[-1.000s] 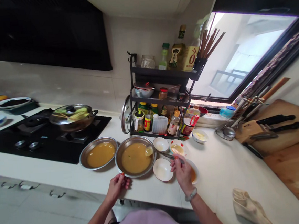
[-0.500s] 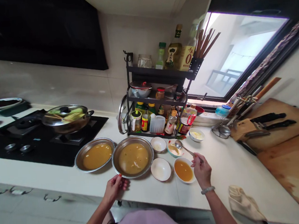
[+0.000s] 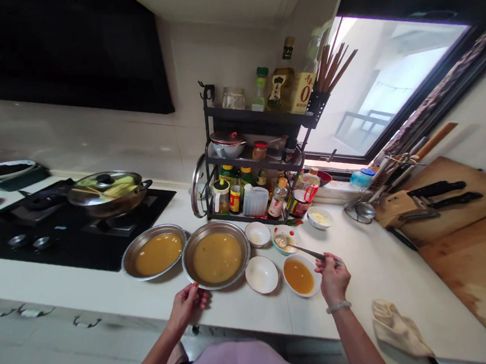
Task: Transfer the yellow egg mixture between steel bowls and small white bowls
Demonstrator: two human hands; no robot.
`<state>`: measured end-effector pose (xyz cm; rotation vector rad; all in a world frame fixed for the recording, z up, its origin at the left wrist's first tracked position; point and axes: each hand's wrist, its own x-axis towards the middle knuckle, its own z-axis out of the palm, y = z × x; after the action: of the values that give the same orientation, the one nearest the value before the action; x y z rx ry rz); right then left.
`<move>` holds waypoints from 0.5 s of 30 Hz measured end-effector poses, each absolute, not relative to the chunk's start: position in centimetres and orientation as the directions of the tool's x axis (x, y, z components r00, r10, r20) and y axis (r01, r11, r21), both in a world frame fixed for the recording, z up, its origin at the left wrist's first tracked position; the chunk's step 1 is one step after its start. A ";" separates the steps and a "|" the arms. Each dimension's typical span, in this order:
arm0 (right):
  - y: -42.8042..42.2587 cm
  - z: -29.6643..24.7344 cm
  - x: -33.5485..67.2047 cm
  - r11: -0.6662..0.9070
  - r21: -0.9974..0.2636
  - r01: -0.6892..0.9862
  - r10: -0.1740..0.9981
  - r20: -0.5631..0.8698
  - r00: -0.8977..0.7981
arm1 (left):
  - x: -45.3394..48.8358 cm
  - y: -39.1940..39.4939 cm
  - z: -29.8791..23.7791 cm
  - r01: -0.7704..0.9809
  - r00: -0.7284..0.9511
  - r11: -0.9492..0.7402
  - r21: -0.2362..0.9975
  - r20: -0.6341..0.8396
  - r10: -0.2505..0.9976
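My right hand point(image 3: 333, 276) is closed round the handle of a metal spoon point(image 3: 305, 250). The spoon's head dips into a small patterned bowl point(image 3: 294, 235) that has pale contents. Just below the spoon stands a white bowl of orange-brown liquid point(image 3: 297, 276). My left hand point(image 3: 189, 304) pinches the near rim of a round metal bowl point(image 3: 246, 260), thumb on top and fingers curled at its side. Brownish liquid fills that bowl. Left of it sits a second metal bowl point(image 3: 127, 268) with similar liquid. Two white bowls, one nearer point(image 3: 261, 276) and one farther point(image 3: 258, 234), lie between the metal bowl and the spoon.
A black rack point(image 3: 258, 161) of bottles and jars stands against the wall. On the stove point(image 3: 92, 247) is a lidded pan point(image 3: 110, 206). A small bowl with pale yellow bits point(image 3: 319, 218), a cloth point(image 3: 397, 329), a knife block point(image 3: 399, 209) and cutting boards point(image 3: 481, 275) are to the right.
The spoon's head has gone left and down into the patterned bowl, and my right hand has shifted slightly right and lower. My left hand stays at the metal bowl's rim.
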<state>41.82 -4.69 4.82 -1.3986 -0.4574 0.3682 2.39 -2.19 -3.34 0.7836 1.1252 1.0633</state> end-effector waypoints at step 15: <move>-5.3 7.0 42.4 0.192 -0.981 0.025 0.480 0.116 0.870 | 2.5 -2.1 -3.3 -0.262 0.072 0.325 0.909 -0.317 0.946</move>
<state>42.35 -5.26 7.04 -1.3511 -0.4478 0.3347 2.47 -2.14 -3.28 0.7850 1.1271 1.0641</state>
